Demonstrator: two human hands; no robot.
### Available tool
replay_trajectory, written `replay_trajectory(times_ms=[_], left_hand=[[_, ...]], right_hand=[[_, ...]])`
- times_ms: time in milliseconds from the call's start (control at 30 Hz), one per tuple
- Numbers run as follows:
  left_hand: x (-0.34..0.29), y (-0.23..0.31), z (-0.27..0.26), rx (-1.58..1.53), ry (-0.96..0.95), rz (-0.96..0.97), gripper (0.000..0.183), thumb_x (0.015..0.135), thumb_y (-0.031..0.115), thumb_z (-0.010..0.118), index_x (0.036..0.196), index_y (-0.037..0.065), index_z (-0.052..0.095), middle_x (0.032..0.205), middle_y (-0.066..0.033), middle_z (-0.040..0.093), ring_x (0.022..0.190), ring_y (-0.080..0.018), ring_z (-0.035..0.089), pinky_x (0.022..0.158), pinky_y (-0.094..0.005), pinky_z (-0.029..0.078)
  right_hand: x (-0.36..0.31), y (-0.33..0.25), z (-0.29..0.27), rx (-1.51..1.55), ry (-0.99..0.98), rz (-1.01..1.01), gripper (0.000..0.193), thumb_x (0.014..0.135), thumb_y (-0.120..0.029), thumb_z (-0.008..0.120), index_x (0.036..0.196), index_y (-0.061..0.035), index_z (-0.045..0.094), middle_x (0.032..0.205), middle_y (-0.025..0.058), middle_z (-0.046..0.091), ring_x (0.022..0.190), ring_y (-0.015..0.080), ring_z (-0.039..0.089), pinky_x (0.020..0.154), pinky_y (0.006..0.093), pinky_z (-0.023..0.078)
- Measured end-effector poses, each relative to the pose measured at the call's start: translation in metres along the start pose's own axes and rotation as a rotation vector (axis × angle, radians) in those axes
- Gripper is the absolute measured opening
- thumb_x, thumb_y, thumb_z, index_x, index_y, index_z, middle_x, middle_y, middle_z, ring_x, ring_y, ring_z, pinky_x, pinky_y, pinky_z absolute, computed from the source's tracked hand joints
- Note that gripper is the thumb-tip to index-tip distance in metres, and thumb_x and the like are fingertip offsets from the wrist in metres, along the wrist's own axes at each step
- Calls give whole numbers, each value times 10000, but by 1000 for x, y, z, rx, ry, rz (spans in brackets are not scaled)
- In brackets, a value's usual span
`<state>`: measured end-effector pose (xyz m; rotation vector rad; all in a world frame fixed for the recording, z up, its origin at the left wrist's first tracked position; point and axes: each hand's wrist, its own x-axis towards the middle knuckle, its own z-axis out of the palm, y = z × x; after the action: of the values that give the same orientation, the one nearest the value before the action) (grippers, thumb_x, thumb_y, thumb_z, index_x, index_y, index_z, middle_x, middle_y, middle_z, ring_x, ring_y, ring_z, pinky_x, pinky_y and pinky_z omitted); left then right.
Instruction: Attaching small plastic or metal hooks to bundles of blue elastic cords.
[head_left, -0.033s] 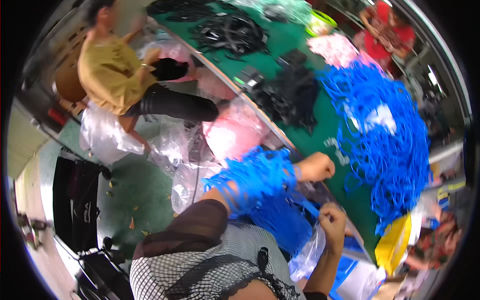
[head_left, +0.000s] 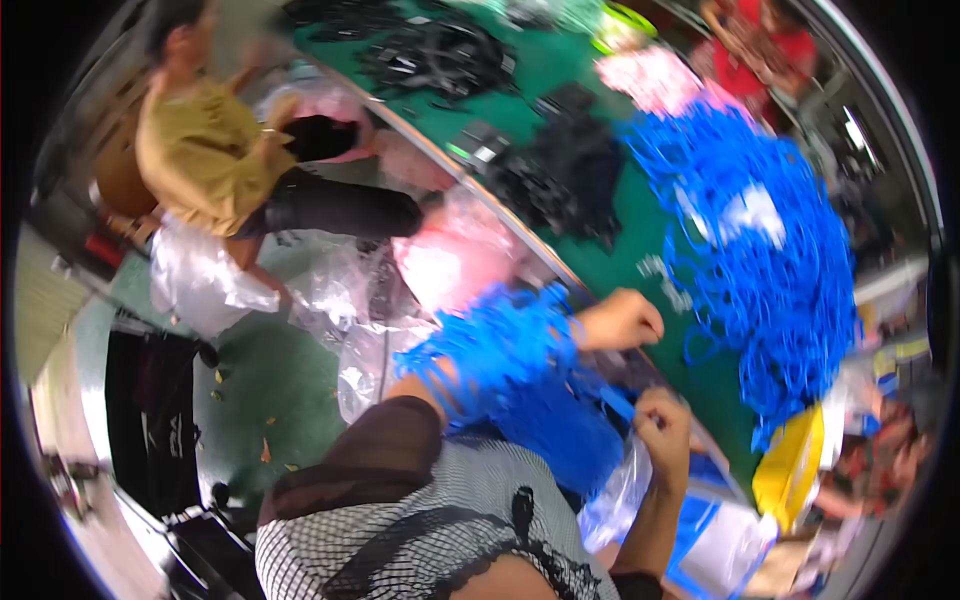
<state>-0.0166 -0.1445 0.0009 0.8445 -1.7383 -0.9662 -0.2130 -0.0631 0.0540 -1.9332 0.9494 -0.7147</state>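
Observation:
A thick bunch of blue straps (head_left: 490, 345) is looped around my left forearm, from near the elbow to the wrist. My left hand (head_left: 628, 320) is closed in a loose fist by the table edge, with nothing seen in it. Lower and to the right, my right hand (head_left: 663, 420) pinches the end of a blue strap (head_left: 616, 402) that runs up toward the bunch on my arm. Beneath the forearm, more blue material (head_left: 560, 430) hangs in front of my body. Motion blur hides where single straps begin and end.
The green table (head_left: 610, 275) holds a large pile of blue straps (head_left: 770, 280), black straps (head_left: 440, 60) and a black heap (head_left: 570, 175). Seated at left is a person in a yellow top (head_left: 205, 150); a person in red (head_left: 770, 50) is across. Plastic bags (head_left: 460, 260) crowd the table's left side.
The whole view has shifted slightly, so the table and people sit a little further left. My right hand still pinches the strap and my left hand stays closed.

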Motion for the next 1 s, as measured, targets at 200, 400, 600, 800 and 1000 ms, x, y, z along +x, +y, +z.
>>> replay_trajectory(times_ms=[200,400,600,800,1000], left_hand=[[-60,45,-6,-663,27,-187,150,805,-14,629,952,8,612,805,-1,599,723,-69,567,654,-225,483],[-80,61,-3,-495,-82,-150,137,806,-23,622,941,-17,645,879,-42,652,827,-88,591,741,-240,484],[-95,81,-21,-366,-76,-82,142,800,-22,622,939,-27,645,869,-78,655,823,-107,600,727,-256,486],[-105,83,-31,-359,5,-129,123,786,-51,624,900,-25,661,863,-97,646,819,-143,604,732,-262,474],[-105,83,-31,-340,29,-96,154,775,-82,613,905,-21,668,878,-102,648,830,-167,612,720,-266,479]], right_hand=[[25,-35,5,-150,-16,-241,82,616,-48,599,622,-26,520,600,68,465,640,228,487,651,337,377],[23,-35,9,-243,-28,-237,74,564,-24,580,590,-42,513,564,55,454,591,239,464,660,343,361],[23,-37,18,-239,-52,-255,77,582,-37,592,597,-39,517,574,63,461,600,252,471,647,346,358],[41,-42,21,-153,-185,-259,88,629,-91,622,633,-61,540,588,41,488,604,208,489,676,346,359],[41,-35,22,-112,-217,-183,68,631,-91,621,625,-56,563,567,30,491,582,177,482,675,333,364]])
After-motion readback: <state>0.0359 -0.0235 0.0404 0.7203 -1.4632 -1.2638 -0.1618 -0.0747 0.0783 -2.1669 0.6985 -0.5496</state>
